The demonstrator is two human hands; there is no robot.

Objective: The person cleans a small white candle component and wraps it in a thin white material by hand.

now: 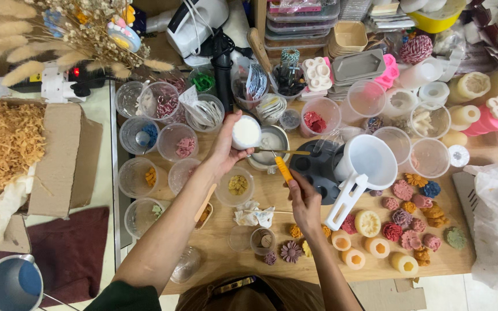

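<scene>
My left hand [224,151] holds a small round white cup [246,132] above the wooden table, tipped slightly over a metal bowl [272,143]. My right hand [304,198] grips an orange-handled tool [283,169] whose thin metal end reaches toward that bowl. Just right of the bowl sits a dark mould tray [318,167], and a white pitcher [367,161] with a long handle stands on it.
Clear plastic cups [139,177] with coloured bits crowd the table's left and back. Small wax flowers and round candles [402,219] lie at right. A cardboard box of straw filler [7,147] sits far left; a metal pot [12,285] lower left.
</scene>
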